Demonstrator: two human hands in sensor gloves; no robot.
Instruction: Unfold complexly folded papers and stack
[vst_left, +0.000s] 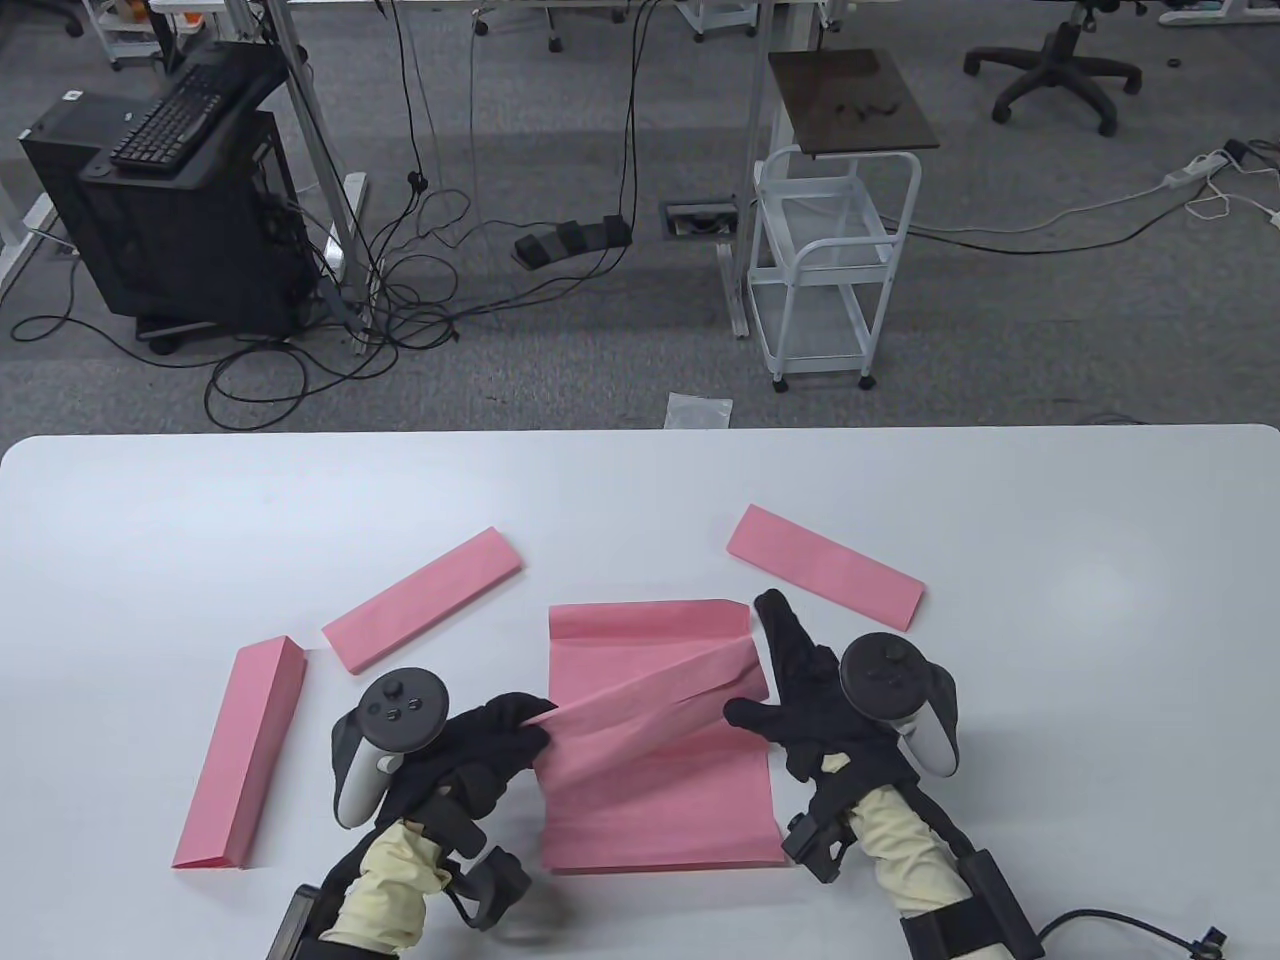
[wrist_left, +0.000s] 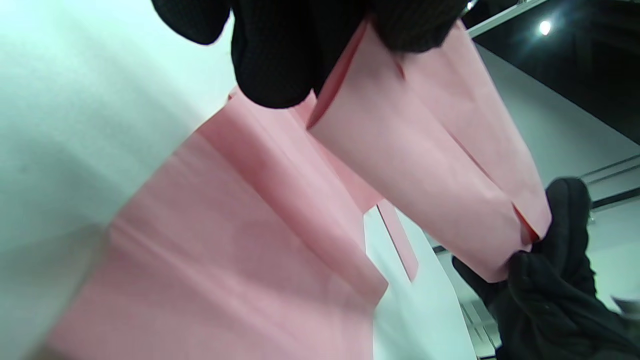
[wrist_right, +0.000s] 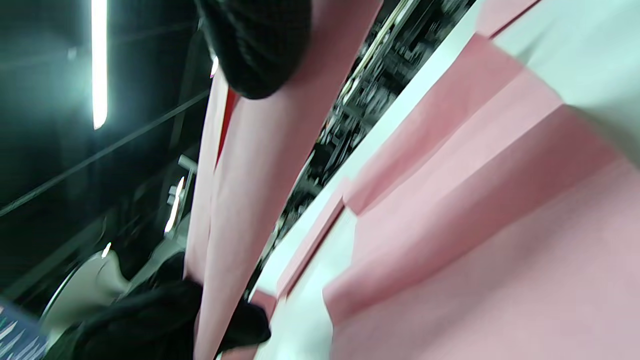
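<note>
Near the middle of the counter's (vst_left: 1050, 520) front edge, an unfolded pink sheet (vst_left: 665, 810) lies flat, its creases still showing, and above it both hands hold a folded pink strip (vst_left: 650, 705) stretched slantwise between them. The left hand (vst_left: 480, 745) pinches the strip's lower, nearer end, fingers curled round the paper; in the left wrist view its fingertips (wrist_left: 272, 65) clamp the strip's layered end from above. The right hand (vst_left: 800, 700) grasps the farther end between thumb and fingers, with one finger reaching out toward the flat sheet's far right corner; the right wrist view shows a fingertip (wrist_right: 255, 50) pressed on the strip. The strip is lifted off the flat sheet, and the wrist views show open space between the two. Three more folded pink papers lie on the counter: one long folded paper (vst_left: 243, 755) toward the left edge, just left of the left hand; a second folded paper (vst_left: 425, 598) lying at a slant beyond it, near but not touching; and a third folded paper (vst_left: 825, 566) past the right hand, toward the far edge, apart from the flat sheet.
</note>
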